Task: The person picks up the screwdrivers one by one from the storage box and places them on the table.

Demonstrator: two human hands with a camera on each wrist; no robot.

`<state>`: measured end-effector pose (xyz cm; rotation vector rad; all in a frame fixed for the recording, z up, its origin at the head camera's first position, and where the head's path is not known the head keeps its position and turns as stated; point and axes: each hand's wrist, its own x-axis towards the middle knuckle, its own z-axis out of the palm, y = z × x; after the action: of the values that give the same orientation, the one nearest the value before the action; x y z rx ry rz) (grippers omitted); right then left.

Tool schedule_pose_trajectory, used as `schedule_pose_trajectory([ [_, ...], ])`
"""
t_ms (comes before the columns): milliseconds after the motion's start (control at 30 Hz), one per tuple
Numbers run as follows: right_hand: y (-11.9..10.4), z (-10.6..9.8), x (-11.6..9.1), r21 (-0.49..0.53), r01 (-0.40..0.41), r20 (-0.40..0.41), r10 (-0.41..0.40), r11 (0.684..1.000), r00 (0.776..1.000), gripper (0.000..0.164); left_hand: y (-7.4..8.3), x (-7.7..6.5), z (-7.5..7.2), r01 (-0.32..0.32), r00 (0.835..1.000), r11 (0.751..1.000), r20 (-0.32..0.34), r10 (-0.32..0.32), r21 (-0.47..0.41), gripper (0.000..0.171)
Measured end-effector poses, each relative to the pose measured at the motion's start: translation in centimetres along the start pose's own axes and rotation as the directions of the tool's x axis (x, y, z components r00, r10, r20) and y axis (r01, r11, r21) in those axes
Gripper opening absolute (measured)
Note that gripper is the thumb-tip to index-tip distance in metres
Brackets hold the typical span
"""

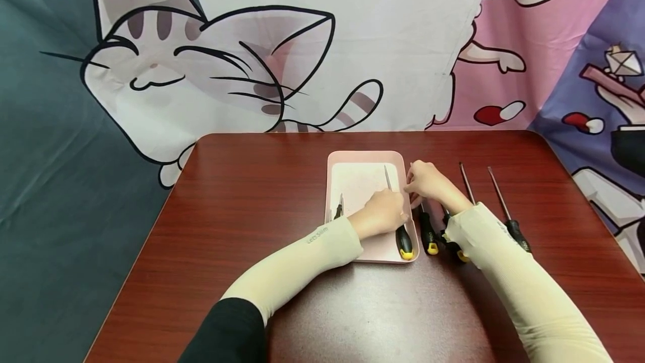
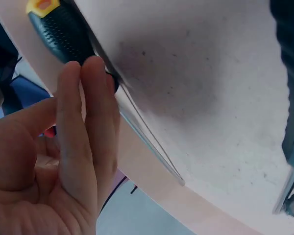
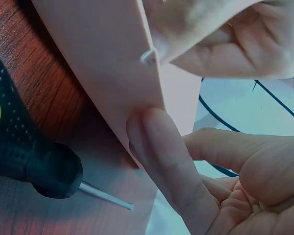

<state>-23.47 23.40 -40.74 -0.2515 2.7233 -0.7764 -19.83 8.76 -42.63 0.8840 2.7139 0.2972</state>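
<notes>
A pale pink tray point(image 1: 365, 157) lies on the table. Inside, along its right wall, is a screwdriver point(image 1: 404, 242) with a black and yellow handle. My left hand point(image 1: 384, 212) reaches over that wall. Its straight fingers point(image 2: 95, 117) lie inside against the screwdriver, overlapping the handle's front end, while the thumb comes over the rim, so the wall sits between them. Farther along the same rim, my right hand point(image 3: 220, 181) pinches the wall, two fingers outside and the thumb opposite. A dark ridged tool handle point(image 2: 290, 83) lies at the tray's left side.
Several more screwdrivers lie right of the tray, one point(image 1: 428, 231) close beside its wall and another point(image 1: 515, 231) farther right. My right sleeve point(image 1: 491, 245) passes over some of them. A printed cloth point(image 1: 403, 43) hangs behind the brown table point(image 1: 242, 184).
</notes>
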Motion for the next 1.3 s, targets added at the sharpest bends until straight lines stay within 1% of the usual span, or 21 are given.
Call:
schedule_pose_trajectory([
  [67, 0.0, 0.0, 0.0, 0.020, -0.007, 0.011, 0.007, 1.000, 1.000, 0.007, 0.2, 0.1, 0.1, 0.017, 1.000, 0.999, 0.014, -0.017, 0.034, 0.022],
  [133, 0.0, 0.0, -0.1, 0.050, -0.012, 0.024, 0.011, 0.999, 1.000, 0.007, 0.4, 0.1, 0.3, 0.039, 0.999, 0.998, 0.030, -0.040, 0.047, 0.023],
  [233, 0.1, 0.0, -0.1, 0.070, -0.015, 0.032, 0.013, 0.997, 0.999, 0.007, 0.7, 0.3, 0.5, 0.088, 0.995, 0.996, 0.048, -0.089, 0.028, 0.023],
  [333, 0.1, 0.1, -0.1, 0.103, -0.022, 0.043, 0.017, 0.994, 0.999, 0.007, 0.9, 0.4, 0.7, 0.145, 0.988, 0.989, 0.060, -0.145, 0.011, 0.025],
  [433, 0.1, 0.2, 0.0, 0.090, -0.024, 0.040, 0.020, 0.996, 0.999, 0.008, 0.9, 0.5, 0.8, 0.190, 0.979, 0.981, 0.067, -0.191, 0.023, 0.027],
  [500, 0.1, 0.2, 0.1, 0.072, -0.019, 0.036, 0.017, 0.997, 0.999, 0.009, 0.9, 0.6, 0.8, 0.208, 0.975, 0.977, 0.071, -0.210, 0.035, 0.028],
  [600, 0.1, 0.2, 0.2, 0.053, -0.020, 0.029, 0.019, 0.998, 0.999, 0.008, 0.7, 0.7, 0.8, 0.196, 0.977, 0.979, 0.070, -0.199, 0.052, 0.029],
  [700, 0.1, 0.1, 0.1, 0.045, -0.019, 0.030, 0.018, 0.999, 0.999, 0.008, 0.4, 0.7, 0.6, 0.165, 0.983, 0.985, 0.067, -0.168, 0.054, 0.030],
  [800, 0.1, 0.1, 0.0, 0.042, -0.025, 0.032, 0.023, 0.999, 0.999, 0.008, 0.1, 0.7, 0.5, 0.148, 0.987, 0.989, 0.067, -0.149, 0.032, 0.033],
  [900, 0.1, 0.3, -0.1, 0.072, -0.037, 0.045, 0.033, 0.997, 0.998, 0.008, 0.1, 0.7, 0.6, 0.135, 0.989, 0.991, 0.061, -0.136, 0.017, 0.034],
  [1067, 0.1, 0.4, -0.2, 0.142, -0.048, 0.066, 0.039, 0.989, 0.997, 0.008, 0.1, 0.7, 0.8, 0.139, 0.989, 0.990, 0.060, -0.139, 0.003, 0.034],
  [1200, 0.2, 0.4, -0.2, 0.147, -0.033, 0.060, 0.025, 0.989, 0.998, 0.008, 0.1, 1.0, 1.0, 0.159, 0.985, 0.987, 0.074, -0.157, -0.015, 0.036],
  [1300, 0.3, 0.3, -0.2, 0.161, -0.034, 0.059, 0.025, 0.986, 0.998, 0.009, 0.0, 1.1, 1.0, 0.166, 0.984, 0.986, 0.070, -0.165, -0.016, 0.038],
])
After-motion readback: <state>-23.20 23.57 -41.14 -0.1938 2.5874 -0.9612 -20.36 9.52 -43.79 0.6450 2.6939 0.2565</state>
